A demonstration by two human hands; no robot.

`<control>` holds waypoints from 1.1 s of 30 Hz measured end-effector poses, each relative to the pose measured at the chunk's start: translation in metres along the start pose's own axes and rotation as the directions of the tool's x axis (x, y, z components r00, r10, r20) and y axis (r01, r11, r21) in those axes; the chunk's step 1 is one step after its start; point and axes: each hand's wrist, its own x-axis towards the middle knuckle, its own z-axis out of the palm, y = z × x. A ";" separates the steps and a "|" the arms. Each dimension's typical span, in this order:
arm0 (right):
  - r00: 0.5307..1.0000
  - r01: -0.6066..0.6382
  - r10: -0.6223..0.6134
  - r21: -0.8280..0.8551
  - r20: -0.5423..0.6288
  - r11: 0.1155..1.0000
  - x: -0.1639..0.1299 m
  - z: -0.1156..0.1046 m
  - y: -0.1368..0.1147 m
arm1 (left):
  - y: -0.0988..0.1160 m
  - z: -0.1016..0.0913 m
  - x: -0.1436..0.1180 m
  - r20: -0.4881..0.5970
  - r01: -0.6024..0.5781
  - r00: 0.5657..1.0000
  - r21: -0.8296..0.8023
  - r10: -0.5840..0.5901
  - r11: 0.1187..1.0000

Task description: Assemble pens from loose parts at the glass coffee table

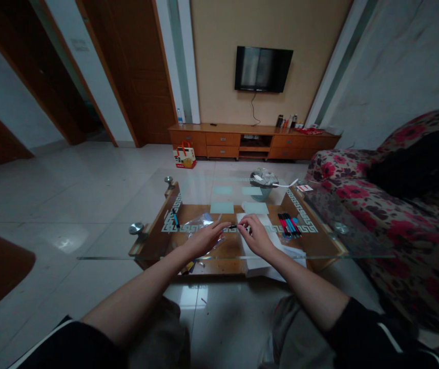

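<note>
Both hands meet over the near middle of a glass-topped coffee table (158, 245). The left hand (204, 239) and the right hand (256, 236) share one thin dark pen (233, 227), which lies level between them just above the glass. The left fingertips pinch its left end, and the right thumb and forefinger pinch its right end; the other right fingers curl loosely.

Under the left hand lies one crumpled clear plastic wrapper (200, 224), and under the right wrist one white sheet of paper (255, 259) that hangs over the near edge. To the right, well apart from the hands, a bundle of pens (289, 224) with red, blue and black bodies lies side by side; they are too small to count exactly. At the left edge rests one more blue pen (175, 219). On the far side of the table stands one bowl (263, 185) heaped with scraps, with a small red-and-white card (304, 188) to its right.

A floral sofa (396, 205) crowds the table's right side. Far off stands one low wooden cabinet (253, 140) under one wall-mounted television (263, 68), and one red gift bag (184, 156) sits on the floor.
</note>
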 end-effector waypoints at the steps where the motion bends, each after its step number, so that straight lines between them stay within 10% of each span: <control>1: 1.000 -0.002 0.002 0.000 -0.007 1.000 0.000 0.000 0.001 | 0.000 0.000 0.000 -0.001 0.000 1.000 0.010 0.000 1.000; 18: 0.990 -0.064 0.063 -0.004 -0.127 0.998 0.003 -0.004 0.005 | 0.007 -0.006 0.000 -0.009 0.033 0.999 0.113 -0.032 0.993; 25: 0.914 -0.256 0.234 -0.021 -0.332 0.967 0.007 -0.024 0.035 | 0.006 -0.007 0.000 -0.002 0.087 0.996 0.184 -0.088 0.979; 33: 0.952 -0.247 0.239 -0.018 -0.192 0.969 0.001 -0.018 0.039 | 0.006 -0.004 0.001 -0.010 0.102 0.995 0.228 -0.102 0.968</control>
